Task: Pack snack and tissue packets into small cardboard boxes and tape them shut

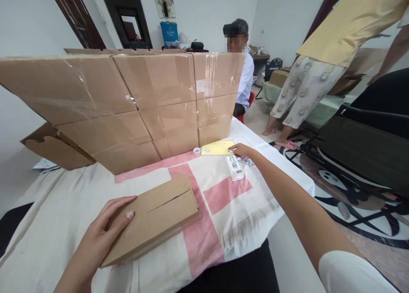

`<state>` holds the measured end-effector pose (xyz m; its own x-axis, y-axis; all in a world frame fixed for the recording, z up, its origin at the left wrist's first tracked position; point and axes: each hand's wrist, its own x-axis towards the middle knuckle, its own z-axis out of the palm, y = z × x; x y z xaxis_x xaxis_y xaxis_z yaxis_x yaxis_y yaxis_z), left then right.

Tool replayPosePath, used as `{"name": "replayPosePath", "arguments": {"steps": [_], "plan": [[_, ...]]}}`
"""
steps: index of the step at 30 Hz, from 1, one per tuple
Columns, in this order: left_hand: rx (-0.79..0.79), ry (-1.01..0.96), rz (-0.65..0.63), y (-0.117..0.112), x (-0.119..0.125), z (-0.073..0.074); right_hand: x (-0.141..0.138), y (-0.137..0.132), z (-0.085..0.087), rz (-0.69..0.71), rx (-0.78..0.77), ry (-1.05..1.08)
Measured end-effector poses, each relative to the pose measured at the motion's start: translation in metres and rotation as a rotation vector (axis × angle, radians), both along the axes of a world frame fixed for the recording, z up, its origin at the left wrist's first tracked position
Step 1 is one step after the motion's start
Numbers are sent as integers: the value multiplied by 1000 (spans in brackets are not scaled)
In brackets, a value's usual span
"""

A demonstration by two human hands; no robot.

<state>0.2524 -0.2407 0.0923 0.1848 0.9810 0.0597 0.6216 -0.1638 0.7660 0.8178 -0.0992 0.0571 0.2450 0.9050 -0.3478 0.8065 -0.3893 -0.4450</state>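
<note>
My left hand (110, 227) grips the left end of a flat, closed cardboard box (159, 212), thumb on top and fingers along the far side. A slit runs across part of the box's top near its right end. My right arm reaches out over the cloth. At its end, my right hand (243, 150) has its fingertips together on the right edge of a yellow sheet (217, 148) with small pale patterns. Just below that hand sits a small white device (234, 168) with a label on it. A roll of clear tape (197, 151) lies at the sheet's left end.
Taped cardboard boxes (169, 79) form a wall along the table's far side. An open carton (57, 148) stands at left. Pink-and-white cloth (204, 242) covers the table. One person (244, 79) sits behind the boxes; another (319, 71) stands at right near a black chair (367, 143).
</note>
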Motion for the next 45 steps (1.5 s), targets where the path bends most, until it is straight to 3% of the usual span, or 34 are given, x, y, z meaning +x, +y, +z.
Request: {"name": "replayPosePath", "arguments": {"steps": [11, 21, 30, 36, 39, 45], "plan": [[0, 4, 5, 2, -3, -1, -5, 2, 12, 371, 120, -408], [-62, -9, 29, -2, 2, 5, -12, 7, 18, 611, 54, -625], [-51, -3, 29, -3, 6, 9, -8, 4, 15, 632, 101, -677], [-67, -88, 125, -13, 21, 17, -9, -7, 6, 603, 146, -706], [-84, -113, 113, -16, 24, 20, -12, -12, 6, 626, 159, -712], [-81, -90, 76, -9, 14, 14, -14, -12, 10, 703, 152, -714]]}}
